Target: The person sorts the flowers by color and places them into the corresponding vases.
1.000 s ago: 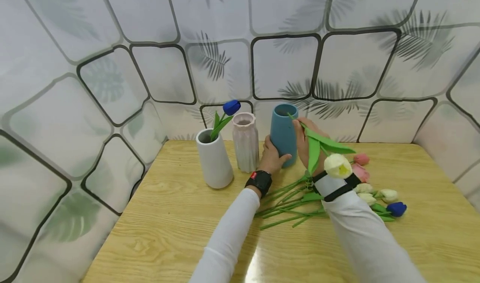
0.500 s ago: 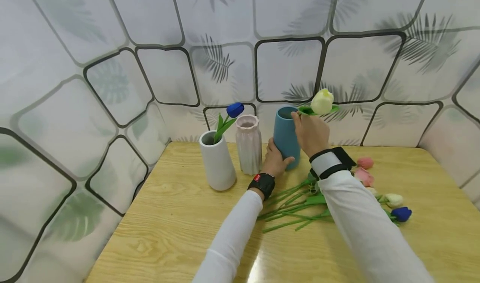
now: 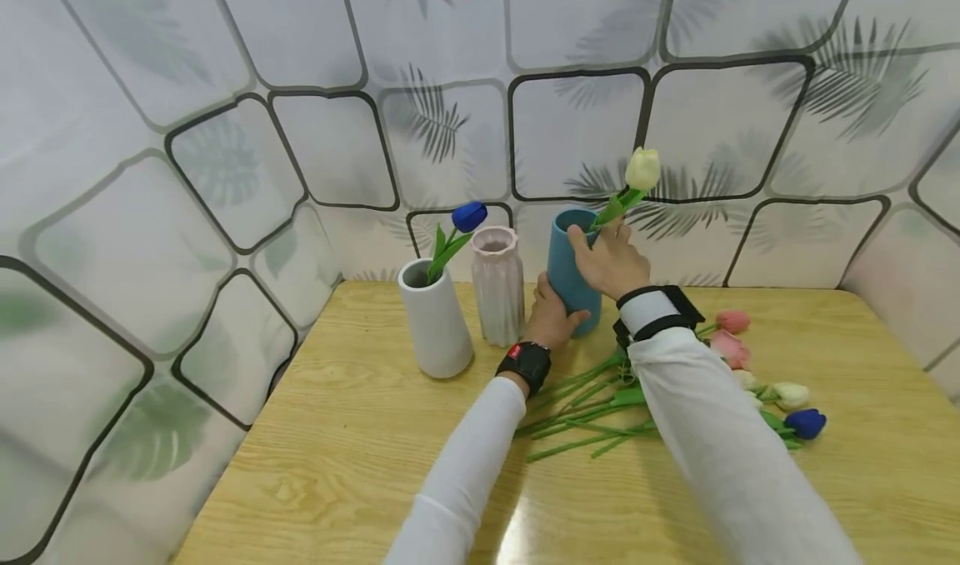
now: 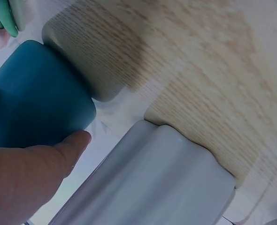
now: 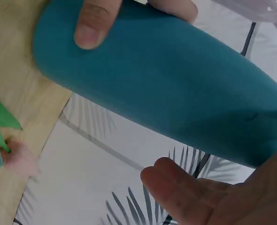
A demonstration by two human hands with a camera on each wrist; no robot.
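Observation:
A blue vase [image 3: 566, 265] stands tilted at the back of the table, and my left hand [image 3: 551, 323] grips its lower part, thumb across the front. At the vase's mouth, my right hand [image 3: 615, 261] pinches a white tulip [image 3: 642, 169] by its leafy stem between thumb and fingers. The tulip's head points up and to the right; its lower stem is hidden behind the hand and rim. In the right wrist view, the other fingers [image 5: 176, 190] lie loosely bent beside the vase, and the left thumb presses its side.
Left of the blue vase are a ribbed pale pink vase [image 3: 498, 290] and a white vase [image 3: 435, 323] holding a blue tulip [image 3: 468, 217]. Under the right forearm lie several green stems [image 3: 577, 419] with pink flowers [image 3: 731, 348], white tulips [image 3: 791, 396] and another blue tulip [image 3: 806, 423].
My right hand has brought the white tulip from low over the forearm up to the blue vase's mouth, turning its head upward. My left hand has kept its grip on the vase.

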